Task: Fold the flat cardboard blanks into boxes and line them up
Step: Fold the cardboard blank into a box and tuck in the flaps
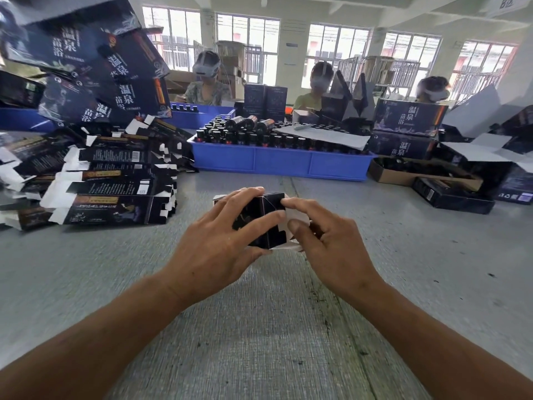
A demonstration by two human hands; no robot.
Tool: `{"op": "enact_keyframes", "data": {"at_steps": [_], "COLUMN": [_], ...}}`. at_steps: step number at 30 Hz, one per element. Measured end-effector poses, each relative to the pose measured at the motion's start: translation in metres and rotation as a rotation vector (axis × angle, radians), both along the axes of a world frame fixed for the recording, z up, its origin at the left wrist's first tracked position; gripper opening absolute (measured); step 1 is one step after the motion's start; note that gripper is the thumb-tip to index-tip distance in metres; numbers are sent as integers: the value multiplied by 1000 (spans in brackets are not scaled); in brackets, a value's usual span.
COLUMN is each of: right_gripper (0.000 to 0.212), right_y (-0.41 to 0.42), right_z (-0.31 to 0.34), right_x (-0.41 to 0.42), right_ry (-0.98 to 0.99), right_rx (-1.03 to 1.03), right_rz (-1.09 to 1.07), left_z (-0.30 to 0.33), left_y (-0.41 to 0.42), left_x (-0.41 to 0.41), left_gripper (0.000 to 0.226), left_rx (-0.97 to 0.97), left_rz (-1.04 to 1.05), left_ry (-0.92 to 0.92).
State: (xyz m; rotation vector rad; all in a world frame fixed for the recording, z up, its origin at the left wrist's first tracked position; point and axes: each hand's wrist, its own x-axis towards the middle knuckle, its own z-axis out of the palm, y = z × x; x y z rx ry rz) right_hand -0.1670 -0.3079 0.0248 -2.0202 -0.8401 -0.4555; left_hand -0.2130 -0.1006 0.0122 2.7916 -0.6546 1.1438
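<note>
Fingers [256, 219] of both hands grasp the half-formed box [266, 219]. Risk: uneven pressure could crease its white flap [297, 219] at 3 o'clock.

Both forearms forward, left grip [219, 243] and right grip [326, 241] curled, fingertips nearly together.

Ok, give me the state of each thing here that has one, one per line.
small dark box: partly folded, end flaps open
left hand: grips the box
right hand: pinches a white flap
flat blanks: unfolded, piled
blue tray: full of dark bottles
</note>
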Motion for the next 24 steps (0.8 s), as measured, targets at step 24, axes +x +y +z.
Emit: {"op": "enact_keyframes", "data": {"at_steps": [24], "right_gripper": [45], "right_y": [0], "right_z": [8], "right_x": [-8], "right_ry": [33], "right_rx": [19], "right_rz": [11], "left_z": [1], "left_y": [3], "left_x": [-2], "left_gripper": [52], "left_rx": [-105], "left_rz": [-65], "left_ry": [-27]}}
